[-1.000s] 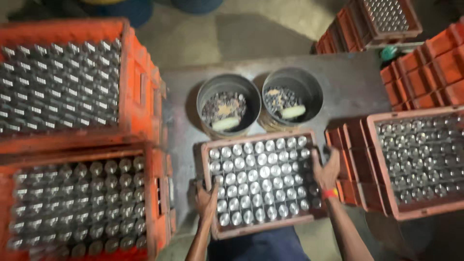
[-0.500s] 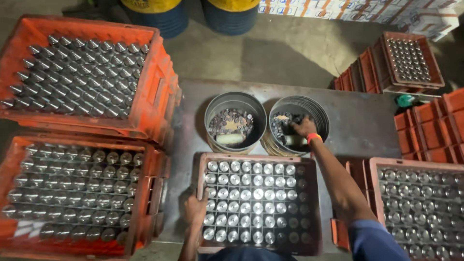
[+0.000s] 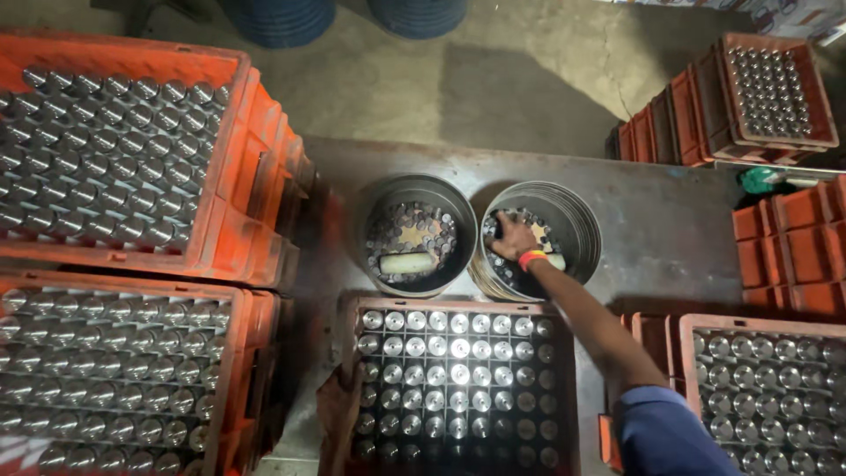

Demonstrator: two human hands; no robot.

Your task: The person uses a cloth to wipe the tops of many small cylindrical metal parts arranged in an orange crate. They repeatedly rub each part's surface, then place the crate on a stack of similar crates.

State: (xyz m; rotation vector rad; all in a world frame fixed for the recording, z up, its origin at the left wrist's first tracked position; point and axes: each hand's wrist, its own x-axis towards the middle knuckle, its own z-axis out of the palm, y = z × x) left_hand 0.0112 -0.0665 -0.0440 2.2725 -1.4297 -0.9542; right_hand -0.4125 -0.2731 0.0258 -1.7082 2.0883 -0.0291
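Right hand: your right hand [image 3: 513,238] is reaching down into the right-hand round tin [image 3: 577,220], sitting on the small metal parts [image 3: 520,266] at the bottom; fingers are lying loosely bent over the pile, and honestly I can't tell if they're pinching anything.
Wrist: an orange band [image 3: 531,259] is showing just behind the hand.
Left hand: not showing anywhere, it's off the bottom edge.
Left tin [image 3: 381,211]: sitting just beside the right one on the counter [image 3: 670,256], holding more parts and a pale cylinder [image 3: 407,264].
Front tray [image 3: 458,388]: gridded, full of shiny metal caps, its lower rows are fading into shadow and getting cut off.
Orange crates [image 3: 256,203]: stacked on both sides, partly cropped.
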